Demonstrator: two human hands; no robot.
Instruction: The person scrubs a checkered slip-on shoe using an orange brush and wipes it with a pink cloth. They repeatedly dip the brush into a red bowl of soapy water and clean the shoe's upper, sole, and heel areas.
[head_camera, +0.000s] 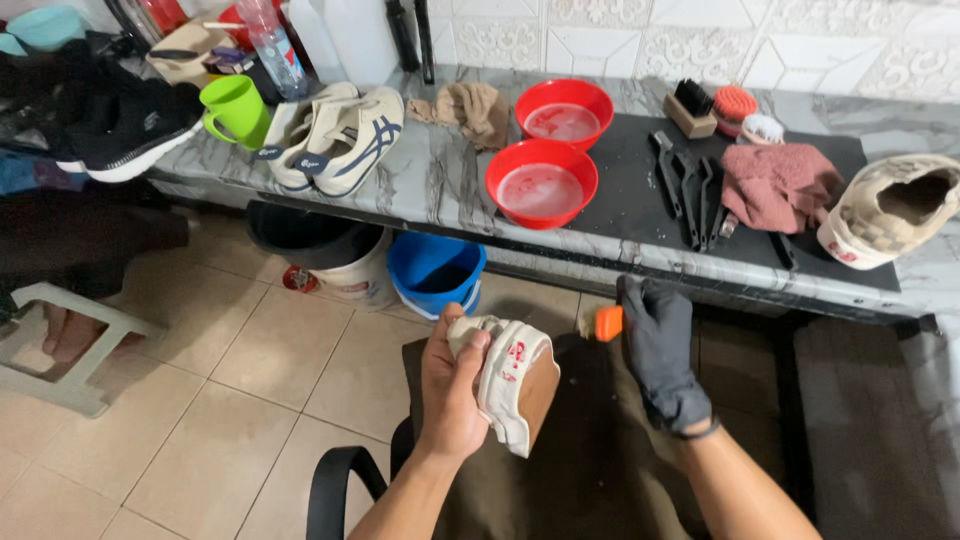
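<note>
Left grip (452, 385) clasps cream shoe (515, 385), sole up | right grip (655, 350), black-gloved, closed on orange-handled brush (603, 322) | red bowls (541, 182) on desk (430, 185), 12 o'clock

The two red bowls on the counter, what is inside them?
Both red bowls hold shallow, cloudy liquid with a pale pink look. No brush or cloth lies in either. What may sit at the bottom under the liquid cannot be made out.
</note>
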